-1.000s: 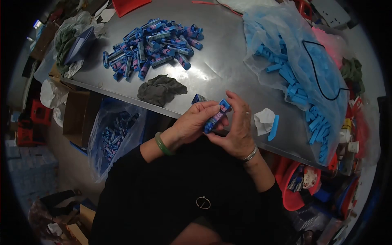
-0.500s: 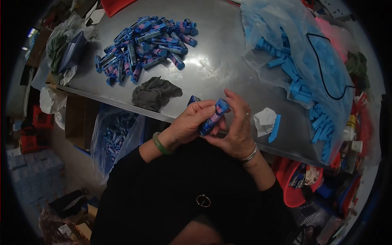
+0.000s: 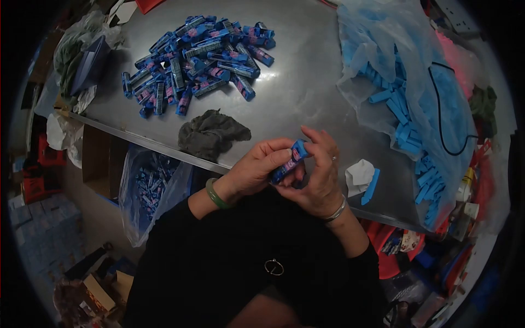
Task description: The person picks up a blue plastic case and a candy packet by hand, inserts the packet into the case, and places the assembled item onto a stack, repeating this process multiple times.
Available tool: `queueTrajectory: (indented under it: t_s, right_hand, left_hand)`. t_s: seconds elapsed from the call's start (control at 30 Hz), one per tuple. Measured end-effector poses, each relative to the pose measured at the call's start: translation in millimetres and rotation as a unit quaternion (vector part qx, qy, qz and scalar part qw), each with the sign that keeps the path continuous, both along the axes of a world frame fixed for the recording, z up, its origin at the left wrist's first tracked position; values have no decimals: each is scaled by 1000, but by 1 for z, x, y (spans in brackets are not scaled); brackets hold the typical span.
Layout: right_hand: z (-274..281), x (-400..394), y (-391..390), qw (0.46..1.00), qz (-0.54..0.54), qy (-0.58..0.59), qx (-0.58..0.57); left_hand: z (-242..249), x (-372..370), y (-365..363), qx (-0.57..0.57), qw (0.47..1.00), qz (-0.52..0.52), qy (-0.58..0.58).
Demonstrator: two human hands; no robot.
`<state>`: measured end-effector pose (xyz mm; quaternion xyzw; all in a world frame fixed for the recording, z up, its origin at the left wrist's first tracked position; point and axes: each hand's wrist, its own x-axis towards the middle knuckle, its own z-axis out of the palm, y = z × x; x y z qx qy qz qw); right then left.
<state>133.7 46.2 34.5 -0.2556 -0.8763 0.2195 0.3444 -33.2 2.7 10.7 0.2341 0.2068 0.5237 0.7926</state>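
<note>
My left hand (image 3: 262,165), with a green bangle at its wrist, closes on a small blue block in a dark printed sleeve (image 3: 289,163). The thumb presses along the block's side, near its plain blue upper end. My right hand (image 3: 319,177) curves around the other side. Its thumb is at the lower end and its fingers lie against the upper end, partly hiding the block. Just beyond the left hand, a crumpled dark grey cloth (image 3: 210,135) lies near the table edge.
A heap of similar sleeved blocks (image 3: 202,60) covers the metal table's (image 3: 306,71) far left. Plain blue blocks (image 3: 402,117) spill from a clear bag at right. Crumpled white paper (image 3: 359,176) and a blue strip (image 3: 371,187) lie nearby. Below stands a lined bin (image 3: 131,210).
The view has shifted slightly. Both hands stay on the block, and the right fingers have drawn in a little at its upper end. A dark printed piece behind the left hand no longer shows.
</note>
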Motion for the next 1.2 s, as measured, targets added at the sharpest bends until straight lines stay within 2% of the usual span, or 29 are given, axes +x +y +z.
queueTrajectory:
  t_s: [0.2, 0.23, 0.27, 0.33, 0.4, 0.43, 0.5, 0.6, 0.7, 0.77, 0.8, 0.87, 0.9, 0.97, 1.0, 1.07, 1.1, 1.17, 1.2]
  right_hand:
    - [-4, -15, 10, 998, 45, -2, -38]
    - [-2, -18, 10, 996, 31, 4, -87]
    - [-2, -20, 10, 990, 15, 6, -137]
    - [-5, -18, 12, 986, 24, 17, -166]
    - [-7, -11, 13, 980, 20, 22, -195]
    - [-8, -6, 13, 974, -1, -4, -227]
    - [-10, -4, 13, 965, -23, -30, -260]
    - [-11, 3, 10, 967, -39, -24, -251]
    - [-10, 8, 6, 967, -54, -31, -249]
    - [-12, 15, 6, 973, -38, -24, -225]
    - [-12, 21, 6, 972, -74, -28, -220]
    - [-14, 31, 4, 962, -64, -28, -263]
    - [-16, 38, 4, 961, -91, -27, -259]
    - [-18, 51, 7, 969, -79, -51, -228]
    - [-15, 59, 13, 969, -91, -53, -225]
    - [-4, 77, 27, 982, -128, -76, -113]
    - [1, 89, 36, 982, -132, -76, -113]
    - [9, 116, 61, 970, -206, -127, -10]
    - [7, 130, 75, 963, -233, -133, -1]
  left_hand:
    - [-5, -12, 6, -24, 999, 17, -17]
    - [-4, -17, 9, -22, 999, 43, -5]
    - [-4, -23, 11, -22, 998, 53, 29]
    - [-3, -43, 14, -3, 992, 88, 88]
    - [17, -74, 22, -29, 951, 182, 246]
    - [8, -93, 29, 15, 926, 246, 285]
    - [21, -134, 39, 49, 846, 332, 415]
    - [3, -208, 64, 60, 639, 435, 631]
    - [17, -234, 65, 36, 444, 414, 794]
    - [27, -228, 52, 163, 256, 402, 864]
    - [30, -218, 42, 162, 309, 381, 857]
    - [28, -181, 14, 174, 406, 317, 839]
    - [25, -163, -1, 187, 447, 279, 829]
    - [16, -128, -26, 215, 428, 216, 851]
    - [7, -119, -33, 225, 433, 215, 846]
    - [-13, -108, -43, 183, 429, 206, 860]
    - [-22, -106, -43, 186, 431, 205, 859]
    - [-36, -110, -45, 163, 455, 244, 841]
    - [-41, -111, -46, 164, 453, 245, 842]
